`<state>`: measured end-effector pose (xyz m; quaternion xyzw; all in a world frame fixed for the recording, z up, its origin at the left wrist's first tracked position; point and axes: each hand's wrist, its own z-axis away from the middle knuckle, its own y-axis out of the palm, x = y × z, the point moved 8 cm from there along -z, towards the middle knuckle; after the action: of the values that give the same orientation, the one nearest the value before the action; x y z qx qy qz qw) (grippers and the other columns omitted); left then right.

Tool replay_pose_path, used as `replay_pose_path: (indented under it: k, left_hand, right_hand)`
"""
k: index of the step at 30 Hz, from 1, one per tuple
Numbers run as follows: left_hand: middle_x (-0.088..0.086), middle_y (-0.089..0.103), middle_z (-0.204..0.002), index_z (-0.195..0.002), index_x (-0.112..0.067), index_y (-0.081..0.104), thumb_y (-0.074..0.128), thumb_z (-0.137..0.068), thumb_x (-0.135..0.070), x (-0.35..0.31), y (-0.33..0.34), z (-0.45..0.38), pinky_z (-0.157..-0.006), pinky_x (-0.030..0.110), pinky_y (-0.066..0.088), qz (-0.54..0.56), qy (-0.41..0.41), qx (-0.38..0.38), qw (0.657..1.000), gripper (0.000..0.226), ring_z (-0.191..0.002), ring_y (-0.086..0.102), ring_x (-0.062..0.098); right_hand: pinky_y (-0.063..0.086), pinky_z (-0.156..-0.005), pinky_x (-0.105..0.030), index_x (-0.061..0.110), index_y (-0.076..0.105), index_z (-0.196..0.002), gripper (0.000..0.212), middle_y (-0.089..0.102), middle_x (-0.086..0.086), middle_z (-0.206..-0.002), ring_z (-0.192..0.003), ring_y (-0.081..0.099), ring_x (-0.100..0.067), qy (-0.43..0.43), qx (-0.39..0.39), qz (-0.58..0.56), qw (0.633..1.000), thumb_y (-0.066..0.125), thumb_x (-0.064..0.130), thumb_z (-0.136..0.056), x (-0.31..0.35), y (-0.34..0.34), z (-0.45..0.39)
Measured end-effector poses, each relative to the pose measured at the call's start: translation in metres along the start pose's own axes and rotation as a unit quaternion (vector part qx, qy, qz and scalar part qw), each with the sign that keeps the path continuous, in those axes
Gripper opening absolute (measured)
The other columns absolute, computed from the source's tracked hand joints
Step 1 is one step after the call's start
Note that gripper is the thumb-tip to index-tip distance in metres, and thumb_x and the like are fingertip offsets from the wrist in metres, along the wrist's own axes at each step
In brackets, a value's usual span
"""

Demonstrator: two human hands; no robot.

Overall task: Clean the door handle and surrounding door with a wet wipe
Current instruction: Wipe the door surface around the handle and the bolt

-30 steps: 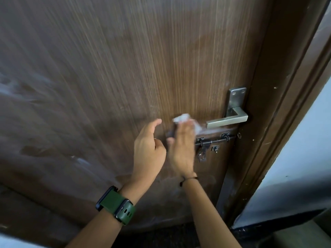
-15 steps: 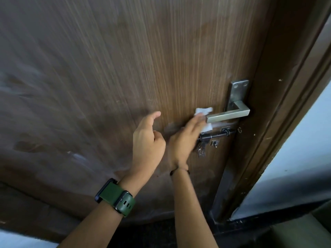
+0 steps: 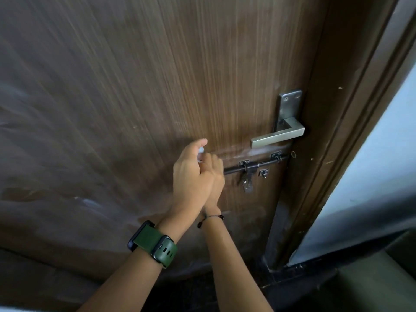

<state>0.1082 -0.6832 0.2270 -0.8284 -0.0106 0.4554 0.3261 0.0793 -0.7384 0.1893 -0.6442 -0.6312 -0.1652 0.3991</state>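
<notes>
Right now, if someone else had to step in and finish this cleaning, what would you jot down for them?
Left hand: in front of the right, fingers curled; a white bit of the wet wipe shows by its thumb. Which hand actually grips the wipe cannot be told.
Right hand: mostly hidden behind the left, fingers curled.
Both hands are close to the door, left of the sliding bolt and below-left of the lever handle; neither touches the handle.
Done: a pale wet smear lies under the handle.
Left: nothing shows whether the handle itself, its backplate or the bolt has been wiped; go over them and the door around them.
</notes>
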Motion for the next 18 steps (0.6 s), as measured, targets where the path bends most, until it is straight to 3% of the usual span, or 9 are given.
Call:
replay_pose_path:
  k: [2, 4, 6, 9, 12, 14, 16, 18]
  left_hand:
    - [0.003, 0.057, -0.125, -0.122, -0.016, 0.051, 0.039, -0.082, 0.003, -0.002, 0.002, -0.001, -0.094, 0.016, 0.036, 0.006, 0.006, -0.002, 1.0, 0.046, -0.114, 0.05, 0.008]
    - [0.003, 0.058, -0.125, -0.122, -0.014, 0.051, 0.038, -0.08, 0.006, -0.003, 0.002, -0.004, -0.094, 0.011, 0.036, 0.011, 0.014, -0.003, 1.0, 0.049, -0.117, 0.051, 0.011]
    - [0.003, 0.057, -0.126, -0.123, -0.012, 0.051, 0.037, -0.078, 0.01, -0.002, 0.0, -0.008, -0.093, 0.006, 0.033, 0.007, 0.019, -0.006, 1.0, 0.051, -0.118, 0.05, 0.01]
    - [0.004, 0.057, -0.128, -0.123, -0.012, 0.051, 0.036, -0.077, 0.011, 0.002, -0.006, -0.009, -0.099, 0.016, 0.033, 0.003, 0.017, -0.014, 1.0, 0.054, -0.121, 0.049, 0.012]
    - [0.005, 0.057, -0.127, -0.122, -0.011, 0.051, 0.035, -0.076, 0.013, 0.011, -0.013, -0.007, -0.101, 0.02, 0.034, 0.006, 0.002, -0.017, 1.0, 0.054, -0.121, 0.05, 0.013]
    - [0.007, 0.057, -0.127, -0.122, -0.011, 0.052, 0.035, -0.077, 0.013, 0.016, -0.017, -0.004, -0.101, 0.02, 0.035, 0.004, -0.005, -0.016, 1.0, 0.054, -0.121, 0.05, 0.013]
    - [0.005, 0.057, -0.127, -0.122, -0.013, 0.052, 0.037, -0.078, 0.011, 0.019, -0.02, -0.001, -0.098, 0.018, 0.035, 0.004, 0.0, -0.003, 1.0, 0.052, -0.12, 0.05, 0.011]
    - [0.0, 0.058, -0.126, -0.122, -0.017, 0.052, 0.038, -0.08, 0.009, 0.023, -0.021, -0.001, -0.094, 0.012, 0.035, 0.008, 0.013, 0.018, 1.0, 0.051, -0.117, 0.05, 0.007]
  right_hand:
    - [0.05, -0.042, -0.036, -0.006, 0.062, -0.077, 0.032, 0.063, -0.02, -0.071, -0.064, 0.061, -0.035, -0.044, 0.016, -0.013, 0.999, 0.038, 0.016, -0.079, 0.001, -0.007, -0.004]
    - [0.05, -0.048, -0.041, -0.003, 0.062, -0.081, 0.019, 0.062, -0.019, -0.079, -0.071, 0.06, -0.036, -0.05, 0.025, 0.014, 0.998, 0.048, 0.009, -0.082, -0.014, -0.012, -0.012]
    - [0.049, -0.056, -0.041, -0.001, 0.062, -0.083, 0.006, 0.062, -0.018, -0.083, -0.073, 0.059, -0.035, 0.023, -0.024, 0.001, 0.999, 0.057, 0.0, -0.081, -0.041, -0.023, -0.021]
    - [0.047, -0.063, -0.032, 0.001, 0.067, -0.085, 0.011, 0.062, -0.018, -0.089, -0.072, 0.061, -0.032, 0.146, -0.115, -0.048, 0.981, 0.061, -0.005, -0.079, -0.066, -0.035, -0.024]
    - [0.053, -0.07, -0.035, 0.0, 0.069, -0.087, 0.014, 0.061, -0.018, -0.094, -0.079, 0.063, -0.031, 0.169, -0.145, -0.088, 0.971, 0.059, -0.008, -0.08, -0.056, -0.028, -0.012]
    - [0.051, -0.079, -0.039, 0.002, 0.064, -0.1, 0.02, 0.059, -0.018, -0.105, -0.094, 0.059, -0.031, 0.193, -0.078, -0.156, 0.966, 0.054, 0.013, -0.086, -0.042, -0.007, 0.005]
    - [0.046, -0.088, -0.042, 0.009, 0.053, -0.118, 0.055, 0.052, -0.017, -0.122, -0.108, 0.052, -0.032, 0.248, 0.003, -0.24, 0.938, 0.04, 0.048, -0.082, -0.029, 0.017, 0.025]
    - [0.045, -0.092, -0.046, 0.01, 0.049, -0.123, 0.064, 0.049, -0.016, -0.126, -0.111, 0.051, -0.032, 0.242, 0.009, -0.21, 0.947, 0.033, 0.055, -0.079, -0.024, 0.024, 0.034]
